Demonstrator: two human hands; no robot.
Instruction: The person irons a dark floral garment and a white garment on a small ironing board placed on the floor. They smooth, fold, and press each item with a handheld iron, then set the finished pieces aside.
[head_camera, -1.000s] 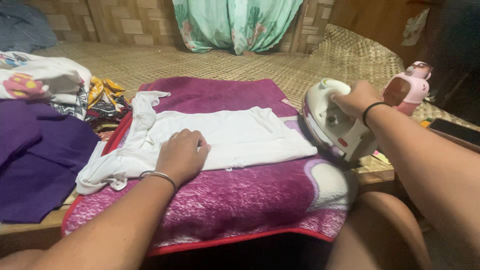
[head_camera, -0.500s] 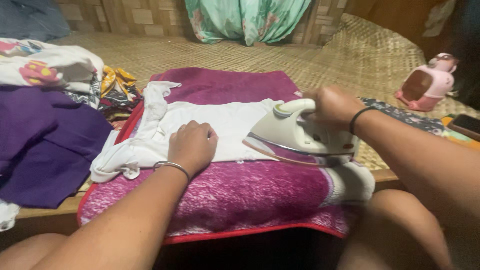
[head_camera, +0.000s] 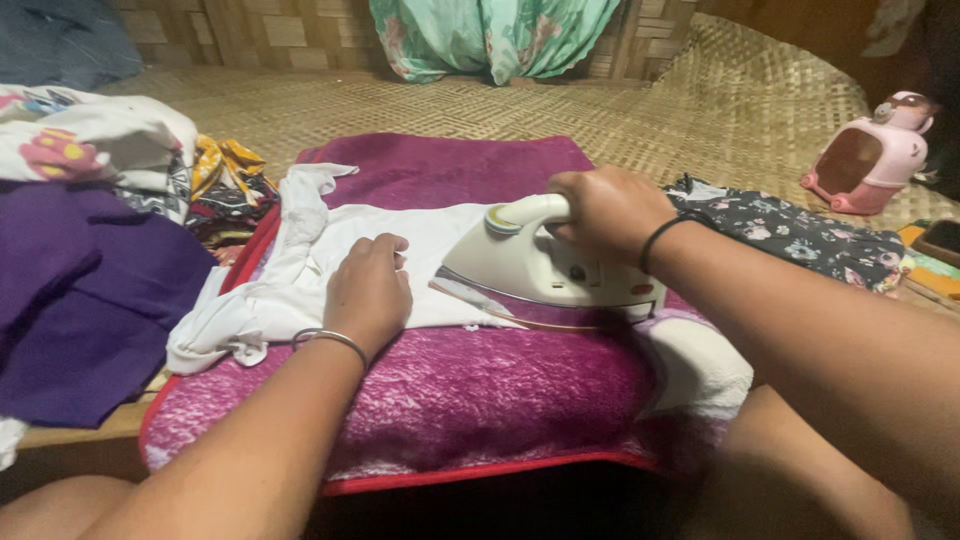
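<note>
A white garment (head_camera: 300, 270) lies spread on a purple blanket (head_camera: 480, 390) with a red edge. My left hand (head_camera: 368, 290), with a metal bangle at the wrist, rests knuckles-up on the garment's middle, fingers curled, pressing it flat. My right hand (head_camera: 605, 212), a black band on its wrist, grips the handle of a white clothes iron (head_camera: 540, 272). The iron sits sole-down on the garment's right part, its tip pointing left toward my left hand, a short gap between them.
A purple cloth (head_camera: 80, 300) and a pile of patterned clothes (head_camera: 100, 150) lie at left. A dark floral cloth (head_camera: 800, 235) lies at right, beyond it a pink bottle-shaped object (head_camera: 870, 155). A woven mat (head_camera: 450, 110) covers the floor; a green curtain (head_camera: 490, 35) hangs behind.
My right hand lifted the iron from its upright stand at the right, laid it flat and slid it left over the garment. My left hand stayed in place.
</note>
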